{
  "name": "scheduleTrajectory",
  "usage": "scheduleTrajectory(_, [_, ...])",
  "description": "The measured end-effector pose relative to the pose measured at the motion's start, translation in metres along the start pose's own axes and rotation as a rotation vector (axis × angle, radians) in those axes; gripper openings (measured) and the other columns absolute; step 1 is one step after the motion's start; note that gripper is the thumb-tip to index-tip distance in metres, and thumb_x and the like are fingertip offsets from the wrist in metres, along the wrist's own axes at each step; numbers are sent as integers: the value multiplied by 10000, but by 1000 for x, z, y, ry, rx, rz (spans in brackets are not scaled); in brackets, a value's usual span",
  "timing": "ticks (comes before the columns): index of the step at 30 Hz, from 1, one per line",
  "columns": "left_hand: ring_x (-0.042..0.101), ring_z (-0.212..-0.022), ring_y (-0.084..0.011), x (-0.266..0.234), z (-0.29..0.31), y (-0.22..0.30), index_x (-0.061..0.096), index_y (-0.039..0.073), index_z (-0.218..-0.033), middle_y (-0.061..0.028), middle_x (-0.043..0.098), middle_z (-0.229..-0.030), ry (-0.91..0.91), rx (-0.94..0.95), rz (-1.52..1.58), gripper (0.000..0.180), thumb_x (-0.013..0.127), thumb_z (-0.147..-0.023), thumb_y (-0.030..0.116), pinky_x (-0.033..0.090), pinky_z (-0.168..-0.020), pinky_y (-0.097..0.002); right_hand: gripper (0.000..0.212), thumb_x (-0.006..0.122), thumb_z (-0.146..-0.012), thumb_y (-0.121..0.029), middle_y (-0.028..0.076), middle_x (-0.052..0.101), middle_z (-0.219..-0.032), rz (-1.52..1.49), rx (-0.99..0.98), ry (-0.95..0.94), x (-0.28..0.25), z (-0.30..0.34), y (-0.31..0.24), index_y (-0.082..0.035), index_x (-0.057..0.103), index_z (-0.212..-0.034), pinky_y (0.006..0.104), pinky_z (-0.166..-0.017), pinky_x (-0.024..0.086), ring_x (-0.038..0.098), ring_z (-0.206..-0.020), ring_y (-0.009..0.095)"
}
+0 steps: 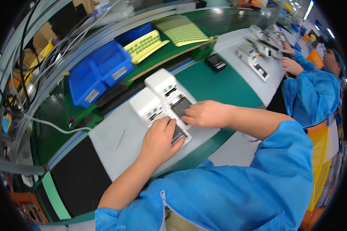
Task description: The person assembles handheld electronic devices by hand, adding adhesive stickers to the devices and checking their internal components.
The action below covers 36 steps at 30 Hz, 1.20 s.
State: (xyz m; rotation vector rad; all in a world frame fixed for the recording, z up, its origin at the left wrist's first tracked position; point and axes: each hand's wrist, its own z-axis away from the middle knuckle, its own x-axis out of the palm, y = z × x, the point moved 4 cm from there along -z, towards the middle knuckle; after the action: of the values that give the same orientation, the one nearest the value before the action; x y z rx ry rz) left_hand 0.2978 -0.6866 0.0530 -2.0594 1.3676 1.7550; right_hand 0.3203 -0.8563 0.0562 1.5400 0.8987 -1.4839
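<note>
Two white handheld devices lie side by side at a slant on the grey mat in front of me, each with a thick raised end pointing away to the upper left. Over the lower end of the left device (144,103) my left hand (157,143) is closed, thumb at its near edge and bent fingers across it. My right hand (209,114) rests at the right device (161,81), fingers bent together along a dark rectangular block (180,106) in its recess. Those fingertips are partly hidden, as is the left device's own dark section.
Blue bins (86,82) stand beyond the devices, beside yellow-green perforated trays (140,46). A black box-shaped item (215,62) lies on the green mat (204,86). At the right, a co-worker in blue (312,94) handles similar white devices (254,61). Cables (58,129) run at left.
</note>
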Motion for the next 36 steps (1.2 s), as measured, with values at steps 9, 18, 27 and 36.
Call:
scheduleTrajectory(9, [492, -1020, -333, 36, -46, 5, 526, -40, -1092, -266, 480, -1239, 16, -41, -269, 661, 745, -558, 281, 313, -893, -429, 199, 541, -739, -104, 194, 587, -811, 95, 2, 94, 6, -7, -4, 45, 559, -870, 359, -511, 541, 624, -700, 285])
scheduleTrajectory(18, [551, -721, -338, 29, -61, -12, 573, 12, -849, -148, 603, -786, -44, -64, -54, 208, 629, -659, 76, 405, -656, -444, 215, 547, -740, -132, 148, 595, -941, 111, 24, 313, -13, 0, 2, -10, 551, -918, 365, -787, 496, 597, -881, 263])
scheduleTrajectory(27, [531, -935, -355, 19, -46, 4, 548, -28, -1064, -195, 581, -1004, 203, 57, -68, 456, 693, -656, 116, 396, -850, -448, 177, 537, -773, -99, 113, 623, -974, -146, 192, 417, -7, 22, 18, -51, 593, -934, 353, -833, 481, 597, -948, 271])
scheduleTrajectory(36, [526, -999, -367, 41, -26, 9, 643, -18, -883, -195, 581, -1035, 56, 112, -89, 255, 699, -694, 144, 444, -853, -423, 326, 573, -744, -2, 128, 591, -1128, 28, 774, 672, 1, 125, 124, -82, 605, -1059, 357, -816, 501, 590, -974, 304])
